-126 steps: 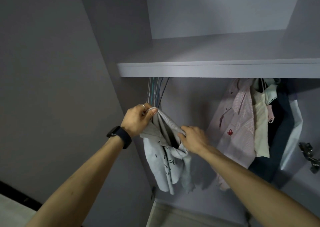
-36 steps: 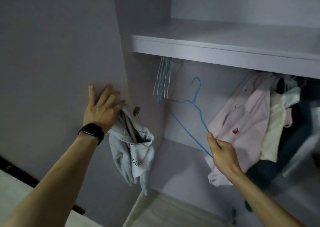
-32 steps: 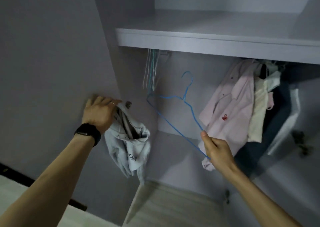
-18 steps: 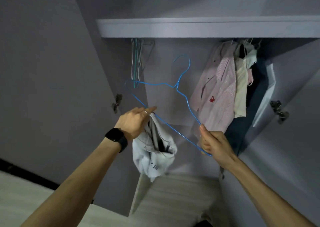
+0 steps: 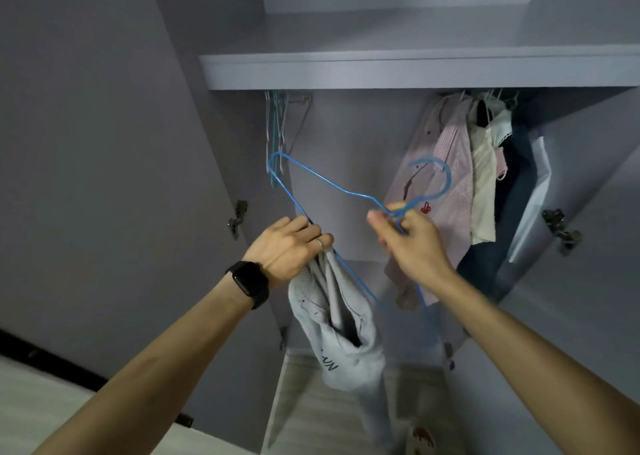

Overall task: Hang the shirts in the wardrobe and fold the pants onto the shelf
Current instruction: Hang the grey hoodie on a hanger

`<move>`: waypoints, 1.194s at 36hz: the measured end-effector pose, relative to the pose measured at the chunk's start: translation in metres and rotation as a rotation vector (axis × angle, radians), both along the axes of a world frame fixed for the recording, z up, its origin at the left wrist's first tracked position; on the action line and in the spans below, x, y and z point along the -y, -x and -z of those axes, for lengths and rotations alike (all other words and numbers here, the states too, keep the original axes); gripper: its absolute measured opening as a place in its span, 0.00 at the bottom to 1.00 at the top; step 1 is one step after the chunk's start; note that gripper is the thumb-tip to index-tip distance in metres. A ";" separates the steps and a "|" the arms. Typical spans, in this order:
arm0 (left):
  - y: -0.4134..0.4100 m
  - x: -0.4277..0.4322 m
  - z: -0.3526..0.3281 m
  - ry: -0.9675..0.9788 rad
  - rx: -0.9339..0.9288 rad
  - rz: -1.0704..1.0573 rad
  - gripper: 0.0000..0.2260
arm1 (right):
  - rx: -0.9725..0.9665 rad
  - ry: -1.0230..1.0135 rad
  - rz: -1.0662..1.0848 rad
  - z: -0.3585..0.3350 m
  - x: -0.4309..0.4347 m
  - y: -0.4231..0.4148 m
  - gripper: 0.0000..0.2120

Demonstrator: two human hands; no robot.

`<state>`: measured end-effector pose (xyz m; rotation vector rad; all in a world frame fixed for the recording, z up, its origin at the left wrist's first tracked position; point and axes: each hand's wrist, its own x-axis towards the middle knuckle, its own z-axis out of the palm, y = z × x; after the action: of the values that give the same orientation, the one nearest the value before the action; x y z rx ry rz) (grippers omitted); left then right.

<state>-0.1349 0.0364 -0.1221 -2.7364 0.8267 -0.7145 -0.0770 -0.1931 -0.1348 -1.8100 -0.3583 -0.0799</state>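
Pale grey shirt (image 5: pixel 341 330) bunched, dangling from left hand (image 5: pixel 289 246) grip, right hand (image 5: pixel 412 243) pinching blue wire hanger (image 5: pixel 332 186)

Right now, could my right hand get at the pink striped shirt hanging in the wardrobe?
Probably yes, but it isn't free: the right hand pinches the thin blue wire hanger at its neck. The pink striped shirt hangs just beyond, nothing visibly between.
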 end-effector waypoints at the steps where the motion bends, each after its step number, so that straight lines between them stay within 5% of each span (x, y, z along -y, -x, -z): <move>1: 0.000 0.000 0.000 -0.017 -0.002 -0.012 0.16 | -0.041 -0.051 0.032 -0.013 -0.006 -0.005 0.14; 8: -0.009 -0.002 0.002 0.066 -0.199 -0.184 0.23 | -0.451 -0.049 -0.123 -0.042 -0.009 -0.020 0.24; 12: -0.011 -0.004 0.008 0.149 -0.220 -0.268 0.28 | -0.344 0.045 0.208 -0.032 0.006 -0.019 0.21; 15: -0.012 -0.009 0.006 0.320 -0.233 -0.338 0.20 | -0.414 -0.321 0.389 -0.025 0.021 -0.017 0.19; 19: -0.018 -0.011 -0.008 0.521 -0.314 -0.437 0.12 | -0.495 -0.805 0.344 -0.035 0.021 -0.007 0.17; 27: -0.023 -0.001 -0.045 0.808 -0.337 -0.445 0.08 | -0.386 -1.079 0.172 -0.058 -0.033 0.002 0.13; 32: -0.028 0.002 -0.077 0.862 -0.336 -0.390 0.09 | -0.274 -0.790 0.213 -0.039 -0.052 -0.021 0.08; 38: -0.024 -0.029 -0.108 0.836 -0.189 -0.399 0.08 | -0.105 -0.141 0.181 -0.006 -0.009 -0.053 0.19; 43: -0.017 -0.050 -0.102 0.480 -0.200 -0.550 0.09 | 0.002 0.239 0.136 -0.012 0.023 -0.080 0.20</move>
<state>-0.1174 0.0866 -0.0198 -3.2661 -0.1186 -0.5775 0.0025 -0.2162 -0.1229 -2.0698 -0.2533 -0.1387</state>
